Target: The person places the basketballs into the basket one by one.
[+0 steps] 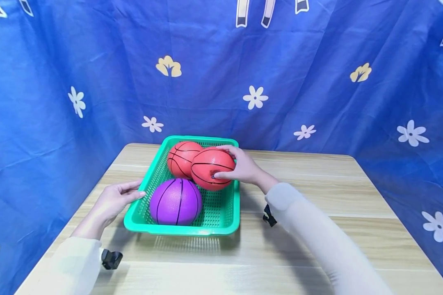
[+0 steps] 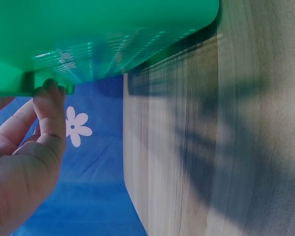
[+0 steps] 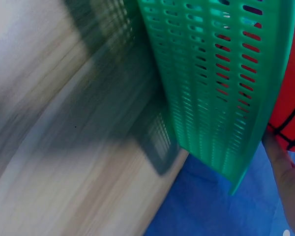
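A green plastic basket (image 1: 182, 230) with slotted walls stands on the table and holds three toy basketballs. The purple ball (image 1: 175, 205) lies at the near left; one red ball (image 1: 180, 159) sits behind it. My right hand (image 1: 246, 167) grips a second red ball (image 1: 206, 167) at the basket's right side, thumb in front and fingers over the far side. On the left, my left hand (image 1: 112, 200) pinches the basket's rim, its fingertips (image 2: 50, 93) under the edge in the left wrist view. Whether the gripped ball touches the basket floor is hidden.
The wooden table (image 1: 310, 196) extends to both sides and in front of the basket. A blue cloth (image 1: 214, 82) with white flowers hangs behind and beside it. Small black cameras (image 1: 111, 259) sit on both wrists.
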A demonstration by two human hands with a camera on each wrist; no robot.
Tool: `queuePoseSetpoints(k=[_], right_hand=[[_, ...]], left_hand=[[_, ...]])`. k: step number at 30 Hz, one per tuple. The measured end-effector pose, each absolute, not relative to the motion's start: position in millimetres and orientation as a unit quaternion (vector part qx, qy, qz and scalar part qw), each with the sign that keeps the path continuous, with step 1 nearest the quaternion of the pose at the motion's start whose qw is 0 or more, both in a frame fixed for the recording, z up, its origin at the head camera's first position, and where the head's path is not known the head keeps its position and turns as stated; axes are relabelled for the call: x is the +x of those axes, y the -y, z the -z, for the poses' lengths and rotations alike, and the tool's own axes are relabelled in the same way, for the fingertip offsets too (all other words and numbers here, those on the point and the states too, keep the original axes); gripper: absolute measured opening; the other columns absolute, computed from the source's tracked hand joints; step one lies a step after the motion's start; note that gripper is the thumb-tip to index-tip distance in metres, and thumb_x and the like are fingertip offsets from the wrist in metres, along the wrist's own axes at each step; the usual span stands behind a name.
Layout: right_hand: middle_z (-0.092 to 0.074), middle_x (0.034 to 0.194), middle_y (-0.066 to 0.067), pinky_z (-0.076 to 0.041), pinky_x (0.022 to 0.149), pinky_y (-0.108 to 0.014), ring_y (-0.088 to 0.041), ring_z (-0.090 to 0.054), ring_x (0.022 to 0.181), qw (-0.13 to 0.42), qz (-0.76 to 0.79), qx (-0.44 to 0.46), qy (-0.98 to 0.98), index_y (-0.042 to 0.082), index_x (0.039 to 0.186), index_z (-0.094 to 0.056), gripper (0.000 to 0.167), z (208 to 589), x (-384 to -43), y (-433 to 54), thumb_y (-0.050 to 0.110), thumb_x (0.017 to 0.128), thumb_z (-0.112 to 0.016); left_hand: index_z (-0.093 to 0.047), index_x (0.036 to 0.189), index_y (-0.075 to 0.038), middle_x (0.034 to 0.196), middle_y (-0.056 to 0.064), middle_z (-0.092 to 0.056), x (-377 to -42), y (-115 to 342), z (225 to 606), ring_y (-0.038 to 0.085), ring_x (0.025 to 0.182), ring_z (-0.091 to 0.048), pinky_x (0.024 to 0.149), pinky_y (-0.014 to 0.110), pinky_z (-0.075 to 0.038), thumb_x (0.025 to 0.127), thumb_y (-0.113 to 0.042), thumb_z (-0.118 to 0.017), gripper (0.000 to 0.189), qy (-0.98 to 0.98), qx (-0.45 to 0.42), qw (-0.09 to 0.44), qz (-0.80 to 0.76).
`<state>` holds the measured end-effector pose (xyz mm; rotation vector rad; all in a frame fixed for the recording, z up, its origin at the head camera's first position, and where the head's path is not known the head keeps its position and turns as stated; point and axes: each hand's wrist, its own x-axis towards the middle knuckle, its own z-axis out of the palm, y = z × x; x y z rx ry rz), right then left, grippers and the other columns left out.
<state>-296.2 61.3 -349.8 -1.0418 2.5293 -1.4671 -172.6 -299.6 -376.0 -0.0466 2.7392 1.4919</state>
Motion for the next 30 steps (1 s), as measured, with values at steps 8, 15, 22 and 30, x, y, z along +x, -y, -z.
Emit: queuePoseSetpoints(k=[8,15,22,30], right_hand=[[-0.051,0.125,0.005,-0.051,0.081,-0.031,-0.013,-0.048,0.109,0.007,0.429,-0.336,-0.838,0.028,0.133,-0.049,0.074,351.1,-293.2,-54.4,0.038,0.069,-0.085],[-0.048,0.128,0.003,-0.051,0.083,-0.036,-0.016,-0.047,0.111,-0.022,0.398,-0.319,-0.86,0.033,0.136,-0.045,0.076,358.3,-287.6,-50.1,0.049,0.07,-0.081],[-0.05,0.127,-0.001,-0.052,0.081,-0.039,-0.019,-0.05,0.109,-0.048,0.367,-0.282,-0.885,0.03,0.136,-0.042,0.079,371.4,-281.1,-48.8,0.061,0.071,-0.074],[-0.053,0.129,-0.003,-0.036,0.098,-0.044,-0.022,-0.043,0.118,-0.074,0.337,-0.272,-0.898,0.023,0.139,-0.039,0.082,383.1,-278.1,-53.9,0.06,0.073,-0.072]], left_hand=[[-0.047,0.138,0.002,0.13,0.023,-0.054,-172.5,298.7,375.9,-0.01,0.093,-0.052,0.082,0.014,-0.047,0.09,-0.033,-0.067,0.063,-0.878,-0.017,0.009,-0.478],[-0.047,0.138,0.001,0.13,0.022,-0.054,-173.0,298.7,376.7,-0.008,0.094,-0.052,0.092,0.032,-0.047,0.09,-0.035,-0.067,0.063,-0.883,-0.022,0.01,-0.47],[-0.047,0.138,0.001,0.13,0.021,-0.054,-173.1,299.5,377.8,-0.007,0.096,-0.052,0.087,0.02,-0.048,0.09,-0.034,-0.068,0.063,-0.879,-0.021,0.01,-0.476],[-0.048,0.137,0.002,0.127,0.021,-0.056,-173.2,299.4,376.3,0.0,0.098,-0.057,0.094,0.036,-0.046,0.09,-0.034,-0.068,0.062,-0.884,-0.016,0.009,-0.467]])
